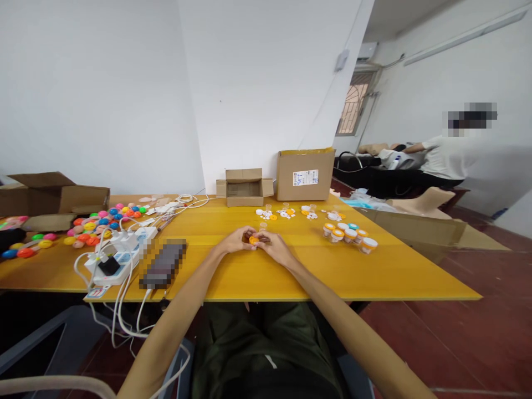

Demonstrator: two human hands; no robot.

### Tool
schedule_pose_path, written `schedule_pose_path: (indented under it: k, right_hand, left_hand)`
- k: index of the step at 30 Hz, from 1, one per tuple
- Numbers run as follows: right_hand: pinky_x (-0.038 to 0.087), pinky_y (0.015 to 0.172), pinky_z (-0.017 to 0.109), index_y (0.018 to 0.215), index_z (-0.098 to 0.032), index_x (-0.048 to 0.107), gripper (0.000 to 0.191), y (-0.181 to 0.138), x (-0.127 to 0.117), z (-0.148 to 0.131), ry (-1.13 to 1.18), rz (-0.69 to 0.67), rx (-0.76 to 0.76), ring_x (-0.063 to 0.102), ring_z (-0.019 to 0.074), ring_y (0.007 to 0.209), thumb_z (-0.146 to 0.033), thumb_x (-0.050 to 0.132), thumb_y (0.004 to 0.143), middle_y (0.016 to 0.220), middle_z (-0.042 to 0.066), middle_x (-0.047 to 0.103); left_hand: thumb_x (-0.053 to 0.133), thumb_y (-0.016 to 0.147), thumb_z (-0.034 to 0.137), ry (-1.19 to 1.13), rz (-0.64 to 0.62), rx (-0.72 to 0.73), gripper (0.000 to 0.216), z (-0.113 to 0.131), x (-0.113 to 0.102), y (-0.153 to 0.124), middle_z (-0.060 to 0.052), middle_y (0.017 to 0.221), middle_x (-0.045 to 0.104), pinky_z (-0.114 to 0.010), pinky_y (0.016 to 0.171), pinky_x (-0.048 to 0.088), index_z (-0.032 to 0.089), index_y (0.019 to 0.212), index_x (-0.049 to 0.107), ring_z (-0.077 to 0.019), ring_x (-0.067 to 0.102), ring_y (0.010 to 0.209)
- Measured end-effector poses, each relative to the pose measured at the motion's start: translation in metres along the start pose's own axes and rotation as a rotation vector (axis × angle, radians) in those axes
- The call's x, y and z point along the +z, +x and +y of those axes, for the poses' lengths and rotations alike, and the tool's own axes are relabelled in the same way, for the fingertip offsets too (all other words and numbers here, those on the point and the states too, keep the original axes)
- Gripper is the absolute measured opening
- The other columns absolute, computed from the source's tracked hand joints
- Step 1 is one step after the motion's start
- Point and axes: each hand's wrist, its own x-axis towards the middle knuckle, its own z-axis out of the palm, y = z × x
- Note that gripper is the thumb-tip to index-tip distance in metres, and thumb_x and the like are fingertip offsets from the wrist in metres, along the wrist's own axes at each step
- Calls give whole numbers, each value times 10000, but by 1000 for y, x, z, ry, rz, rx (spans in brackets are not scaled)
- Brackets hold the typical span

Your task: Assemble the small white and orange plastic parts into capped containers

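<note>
My left hand (238, 240) and my right hand (275, 247) meet over the middle of the yellow table (291, 271). Both have their fingers pinched on a small orange cap (253, 240) held between them. A small clear container (262, 226) stands just behind the hands. Several small jars with white, orange and teal lids (348, 233) stand in a group to the right of my hands. Loose white and orange caps (286, 212) lie scattered farther back.
An open small cardboard box (244, 188) and a taller closed box (305, 174) stand at the table's far edge. A power strip with white cables (112, 257), a dark device and many coloured plastic balls (100, 224) fill the left side. Another person (449, 158) works at the far right.
</note>
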Motion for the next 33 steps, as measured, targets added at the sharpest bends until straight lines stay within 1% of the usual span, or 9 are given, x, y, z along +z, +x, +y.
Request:
schedule_pose_path:
  k: [6, 14, 21, 33]
  right_hand:
    - [563, 827, 384, 868, -246, 714, 115, 0, 0, 1, -58, -4, -17, 709, 230, 870, -237, 665, 764, 929, 27, 758]
    - [556, 823, 363, 899, -243, 720, 150, -1, -1, -2, -69, -21, -34, 700, 217, 875, -212, 647, 771, 942, 27, 759]
    - [552, 832, 360, 905, -231, 720, 161, 0, -1, -2, -102, -23, -14, 704, 218, 876, -190, 648, 767, 955, 37, 759]
    - [546, 837, 362, 916, -239, 722, 163, 0, -2, -1, -112, -24, -57, 699, 219, 887, -201, 635, 783, 970, 41, 756]
  left_hand:
    - [873, 564, 283, -3, -1, -4, 443, 3, 1, -1, -34, 944, 675, -330, 891, 436, 185, 939, 659, -189, 594, 929]
    - [868, 561, 252, -30, -8, -12, 432, 1, 2, 0, -30, 923, 674, -328, 876, 447, 177, 929, 655, -182, 598, 903]
    - [875, 572, 267, -24, -14, -24, 451, -1, 1, 1, -38, 944, 684, -326, 882, 443, 168, 955, 659, -181, 602, 915]
    - [876, 574, 283, -27, -25, -23, 463, -3, 0, 1, -32, 951, 680, -320, 878, 444, 166, 964, 656, -177, 603, 922]
